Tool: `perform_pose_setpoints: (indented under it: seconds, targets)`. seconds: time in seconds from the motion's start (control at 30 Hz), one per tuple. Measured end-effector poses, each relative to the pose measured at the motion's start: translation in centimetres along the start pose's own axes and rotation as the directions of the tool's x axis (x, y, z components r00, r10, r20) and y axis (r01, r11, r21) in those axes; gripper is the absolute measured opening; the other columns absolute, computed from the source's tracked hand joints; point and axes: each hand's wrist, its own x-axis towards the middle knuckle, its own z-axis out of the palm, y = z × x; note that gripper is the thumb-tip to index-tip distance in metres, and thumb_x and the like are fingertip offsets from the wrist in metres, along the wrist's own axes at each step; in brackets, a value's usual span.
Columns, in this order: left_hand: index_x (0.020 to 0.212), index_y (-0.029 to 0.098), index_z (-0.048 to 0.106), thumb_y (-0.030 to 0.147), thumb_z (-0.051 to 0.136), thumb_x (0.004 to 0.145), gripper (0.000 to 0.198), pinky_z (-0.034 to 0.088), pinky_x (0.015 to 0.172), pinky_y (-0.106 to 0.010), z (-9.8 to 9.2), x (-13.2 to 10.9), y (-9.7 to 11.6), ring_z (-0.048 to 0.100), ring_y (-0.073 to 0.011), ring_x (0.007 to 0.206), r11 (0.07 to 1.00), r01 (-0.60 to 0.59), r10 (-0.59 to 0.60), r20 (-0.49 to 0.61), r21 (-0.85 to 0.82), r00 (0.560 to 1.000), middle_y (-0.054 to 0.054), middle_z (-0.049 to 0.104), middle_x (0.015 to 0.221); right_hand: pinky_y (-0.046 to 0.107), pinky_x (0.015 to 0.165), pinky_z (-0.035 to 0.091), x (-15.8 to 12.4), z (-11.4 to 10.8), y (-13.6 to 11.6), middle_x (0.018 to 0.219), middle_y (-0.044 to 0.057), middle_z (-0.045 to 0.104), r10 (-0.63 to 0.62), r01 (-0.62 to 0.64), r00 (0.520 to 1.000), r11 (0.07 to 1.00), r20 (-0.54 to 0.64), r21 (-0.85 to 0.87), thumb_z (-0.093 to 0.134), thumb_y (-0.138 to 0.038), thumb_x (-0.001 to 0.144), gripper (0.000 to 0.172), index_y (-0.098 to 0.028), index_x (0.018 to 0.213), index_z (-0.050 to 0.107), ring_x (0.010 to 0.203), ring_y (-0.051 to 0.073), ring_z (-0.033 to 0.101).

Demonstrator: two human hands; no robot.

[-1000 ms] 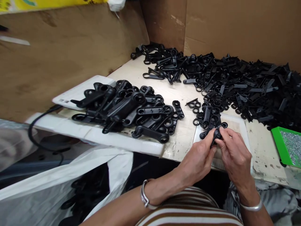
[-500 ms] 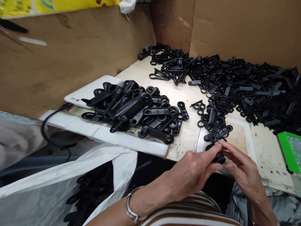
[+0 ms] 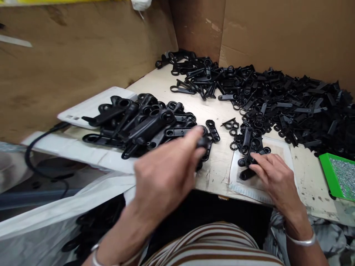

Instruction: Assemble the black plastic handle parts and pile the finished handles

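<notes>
My left hand [image 3: 166, 173] is blurred with motion and hangs over the near edge of a stack of black plastic handles [image 3: 144, 123]. Its fingertips pinch a black handle [image 3: 203, 142] at the stack's right side. My right hand [image 3: 273, 179] rests on a white mat [image 3: 285, 151]. Its fingers are curled onto a small cluster of black handles [image 3: 251, 153], touching the nearest one. A big loose heap of black plastic parts [image 3: 277, 99] covers the back right of the table.
Cardboard walls [image 3: 83, 55] close off the table's left and back. A green tray of small metal pieces [image 3: 338, 175] sits at the right edge. A white device [image 3: 91, 107] with a black cable [image 3: 41, 147] lies under the stack. A white bag [image 3: 55, 221] holding black parts hangs below left.
My hands have parted. The left one swung left with a black handle to the stack. The right one moved forward onto the small cluster on the mat.
</notes>
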Motion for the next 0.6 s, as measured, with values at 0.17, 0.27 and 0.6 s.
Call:
perform_pose_setpoints:
  seconds: [0.17,0.27,0.6]
  targets:
    - [0.128,0.017,0.058,0.035,0.031,0.100,0.043,0.039,0.103,-0.048,-1.6,4.1,-2.9,0.062,-0.0266,0.107,0.814,0.025,-0.018,-0.018,0.580,1.000,-0.011,0.070,0.114,0.027,0.048,0.034,0.6,0.6,0.2,0.076,0.003,0.061,-0.025,0.090,0.981,0.940,0.194,-0.330,0.051,-0.048,0.095,0.029,-0.026,0.107,0.066,0.072,0.018,0.059]
    - [0.113,0.018,0.062,0.029,0.030,0.099,0.037,0.030,0.108,-0.058,-1.2,6.1,-4.1,0.056,-0.0310,0.119,0.788,-0.052,-0.045,0.141,0.613,0.989,-0.013,0.066,0.121,0.027,0.054,0.041,0.5,0.9,1.7,0.083,0.005,0.067,0.023,0.005,0.994,0.968,0.110,-0.250,0.048,-0.046,0.097,0.030,-0.021,0.101,0.065,0.076,0.019,0.063]
    - [0.121,0.018,0.063,0.031,0.054,0.093,0.032,0.031,0.114,-0.048,0.5,2.4,0.8,0.052,-0.0288,0.127,0.995,-0.005,0.009,0.041,-0.103,0.999,-0.009,0.064,0.129,0.027,0.057,0.055,-1.7,-0.5,0.5,0.081,0.002,0.069,0.198,-0.194,0.978,0.761,0.063,0.620,0.065,-0.036,0.089,0.014,-0.022,0.091,0.067,0.064,0.015,0.065]
